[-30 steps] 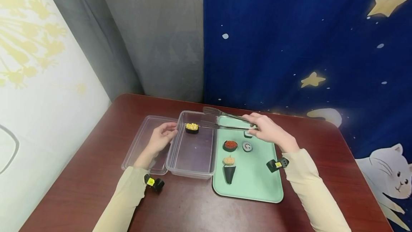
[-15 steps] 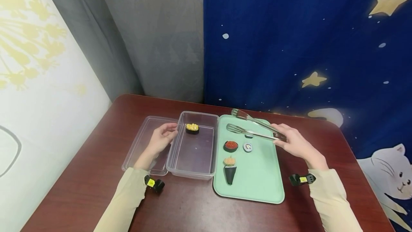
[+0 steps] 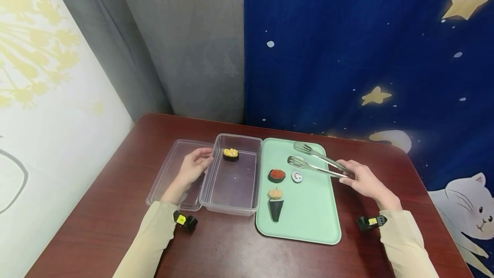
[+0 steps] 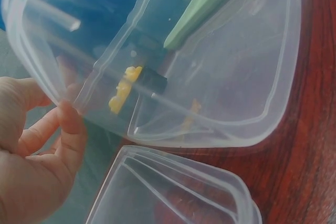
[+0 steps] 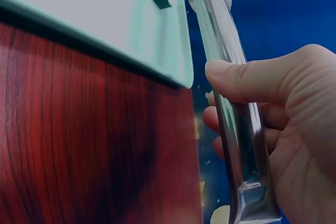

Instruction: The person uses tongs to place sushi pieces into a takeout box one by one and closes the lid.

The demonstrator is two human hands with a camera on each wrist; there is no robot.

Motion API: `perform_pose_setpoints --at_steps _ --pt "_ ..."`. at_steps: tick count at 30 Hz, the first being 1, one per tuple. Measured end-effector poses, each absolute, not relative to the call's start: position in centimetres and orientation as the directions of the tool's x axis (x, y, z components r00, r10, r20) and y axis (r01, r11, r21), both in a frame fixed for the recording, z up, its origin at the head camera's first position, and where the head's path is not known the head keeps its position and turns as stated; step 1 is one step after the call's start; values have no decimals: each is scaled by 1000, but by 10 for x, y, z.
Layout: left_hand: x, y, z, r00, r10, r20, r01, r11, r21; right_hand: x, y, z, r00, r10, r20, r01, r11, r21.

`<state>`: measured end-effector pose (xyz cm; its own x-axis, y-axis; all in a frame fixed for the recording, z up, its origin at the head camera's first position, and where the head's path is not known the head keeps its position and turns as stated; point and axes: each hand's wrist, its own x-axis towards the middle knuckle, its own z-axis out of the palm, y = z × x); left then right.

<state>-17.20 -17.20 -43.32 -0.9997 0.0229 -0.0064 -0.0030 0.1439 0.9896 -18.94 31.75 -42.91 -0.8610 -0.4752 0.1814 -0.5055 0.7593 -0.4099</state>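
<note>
My left hand pinches the left rim of a clear plastic container between thumb and fingers. Inside, near its far left corner, sits a corn-topped sushi piece wrapped in black. Metal tongs are in my right hand, their spread tips over the far part of a mint-green tray. On that tray lie a red roe sushi, a small round sushi roll and a black cone hand roll with a tan top. Another sushi piece is mostly hidden beneath the tongs.
A clear lid lies on the dark red wooden table, left of the container and partly under my left forearm. The tray stands close against the container's right side. Curtains hang behind the table's far edge.
My right hand has moved right and toward me, carrying the tongs from above the container to above the tray. The left hand stays at the container's rim.
</note>
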Motion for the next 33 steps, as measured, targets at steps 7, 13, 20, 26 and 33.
perform_pose_setpoints --at_steps 7,13,20,26,33 --pt "-171 -172 -433 -1000 17 -8 -5 157 988 -195 328 -438 -865 -473 167 -498 773 -392" --pt "-175 -174 -439 -1000 18 -9 -6 135 991 -201 335 -440 -855 -498 144 -513 771 -377" --pt "-185 -179 -462 -1000 1 5 6 126 992 -202 335 -438 -855 -501 136 -513 775 -370" --pt "-185 -178 -461 -1000 3 12 12 138 990 -200 337 -440 -842 -508 184 -539 765 -353" --pt "-174 -173 -435 -1000 24 -8 -5 128 992 -201 335 -432 -818 -517 254 -576 742 -343"
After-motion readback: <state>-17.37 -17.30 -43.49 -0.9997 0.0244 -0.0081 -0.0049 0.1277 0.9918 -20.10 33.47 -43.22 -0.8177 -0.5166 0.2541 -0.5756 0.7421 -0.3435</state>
